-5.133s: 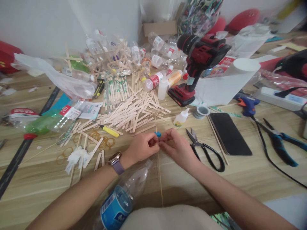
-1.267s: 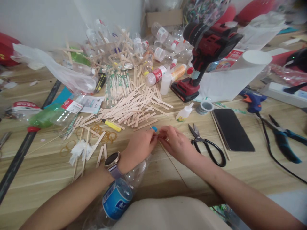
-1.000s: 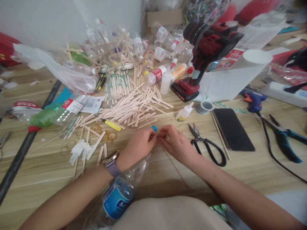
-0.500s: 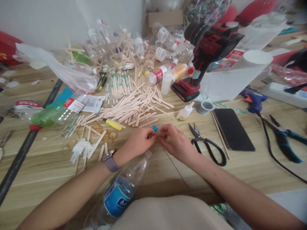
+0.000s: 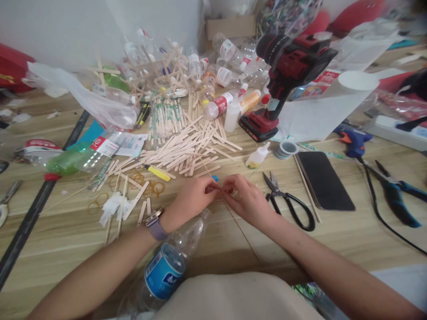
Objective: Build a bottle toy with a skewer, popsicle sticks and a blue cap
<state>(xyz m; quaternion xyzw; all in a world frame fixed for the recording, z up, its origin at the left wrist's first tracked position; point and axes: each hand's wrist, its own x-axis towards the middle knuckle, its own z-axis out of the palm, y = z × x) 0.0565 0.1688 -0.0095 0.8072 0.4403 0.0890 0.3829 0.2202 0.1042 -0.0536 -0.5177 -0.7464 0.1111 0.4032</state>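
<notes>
My left hand (image 5: 198, 193) and my right hand (image 5: 245, 195) meet fingertip to fingertip above the table, both closed in a pinch. A thin bamboo skewer (image 5: 240, 227) runs slantwise through the pinch, its far end toward the stick pile and its near end toward my body. Fingers hide its middle, and whatever small thing may be held there. Just behind the fingertips shows a blue cap (image 5: 215, 178). Under my left wrist lies a clear plastic bottle with a blue label (image 5: 165, 272), tilted toward me. Black-handled scissors (image 5: 283, 195) rest right of my right hand.
Wooden craft sticks (image 5: 180, 149) are heaped ahead, with a yellow cutter (image 5: 158, 173) and rubber bands (image 5: 150, 189) nearby. A glue bottle (image 5: 257, 156), tape roll (image 5: 286, 149), standing cordless drill (image 5: 280, 84), phone (image 5: 326, 180), glue gun (image 5: 353, 140) and pliers (image 5: 395, 191) lie rightward.
Both hands keep nearly the same pinch, with the fingers shifted slightly. The skewer's near end has moved a little left, and the blue cap is more covered by my left hand.
</notes>
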